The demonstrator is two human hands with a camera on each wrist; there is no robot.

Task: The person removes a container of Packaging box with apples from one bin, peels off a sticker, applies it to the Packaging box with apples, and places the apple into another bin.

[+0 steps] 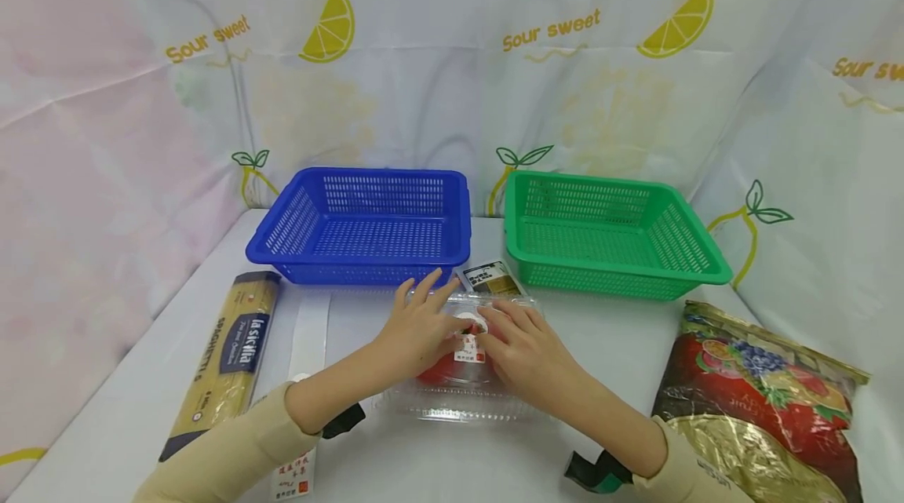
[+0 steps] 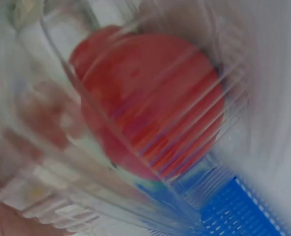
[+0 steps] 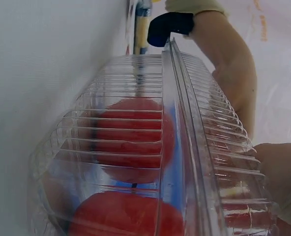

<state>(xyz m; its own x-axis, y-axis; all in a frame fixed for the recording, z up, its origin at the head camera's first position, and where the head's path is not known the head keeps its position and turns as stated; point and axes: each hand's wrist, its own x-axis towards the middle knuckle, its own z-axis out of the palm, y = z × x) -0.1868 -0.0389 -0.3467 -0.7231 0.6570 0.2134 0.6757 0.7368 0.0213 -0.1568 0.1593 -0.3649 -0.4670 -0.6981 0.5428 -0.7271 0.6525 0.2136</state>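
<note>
A clear plastic clamshell box (image 1: 462, 411) with red tomatoes (image 2: 155, 98) inside lies in front of me, its lid lowered. On top of the lid is a white label (image 1: 469, 352) with red print and a round upper end. My left hand (image 1: 415, 333) touches the label from the left, thumb and forefinger at it, the other fingers spread upward. From the right, my right hand (image 1: 528, 350) rests on the lid with its fingertips at the label. In the right wrist view, two tomatoes (image 3: 131, 140) show through the ribbed side wall.
Behind the box stand a blue basket (image 1: 360, 258) and a green basket (image 1: 614, 274). A small dark and gold packet (image 1: 490, 277) lies between them. Spaghetti (image 1: 229, 354) and a label strip (image 1: 308, 334) lie left. A red and gold fruit bag (image 1: 759, 401) sits right.
</note>
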